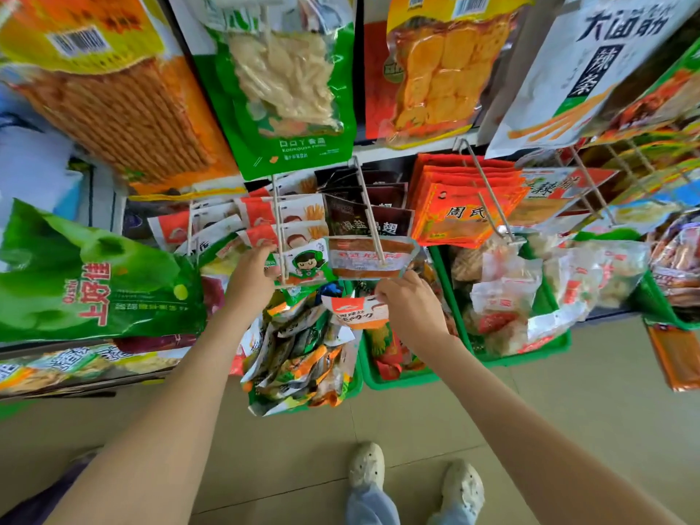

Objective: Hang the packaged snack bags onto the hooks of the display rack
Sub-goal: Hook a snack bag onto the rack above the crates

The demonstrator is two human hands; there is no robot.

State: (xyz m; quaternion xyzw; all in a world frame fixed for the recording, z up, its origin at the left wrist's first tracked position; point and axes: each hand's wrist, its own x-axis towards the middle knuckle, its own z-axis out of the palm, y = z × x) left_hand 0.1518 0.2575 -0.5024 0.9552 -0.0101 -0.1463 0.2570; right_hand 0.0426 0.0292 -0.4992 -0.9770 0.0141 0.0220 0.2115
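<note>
Beige floor tiles (pixel 530 411) are running beneath a crowded shop rack, with green baskets (pixel 397 377) of loose packets sitting under it at centre frame.

The right grip (pixel 407 303) is pinching the top corner of an orange-and-white snack packet (pixel 354 313), fingertips together on it, holding it just below the rack and above the baskets. The left grip (pixel 250 276) is reaching up at centre left; thumb and fingers appear to be closing on the left edge of a cartoon-faced packet (pixel 307 264) hanging at the front of a white wire hook (pixel 277 229). Just right of it, a clear brown packet (pixel 365 259) is hanging on a neighbouring hook (pixel 369 216).

The step in hand, as I judge it, is threading the held packet onto a hook. Doing it well is calling for these:
1. Turning the packet so its top edge is facing the hook tip; its hang hole is not visible from here.
2. Using the left grip to steady the front packet and keep the tip exposed.
3. Sliding the hole on squarely, since thin film could tear or snag.
4. Letting go only once the packet is hanging freely.
</note>
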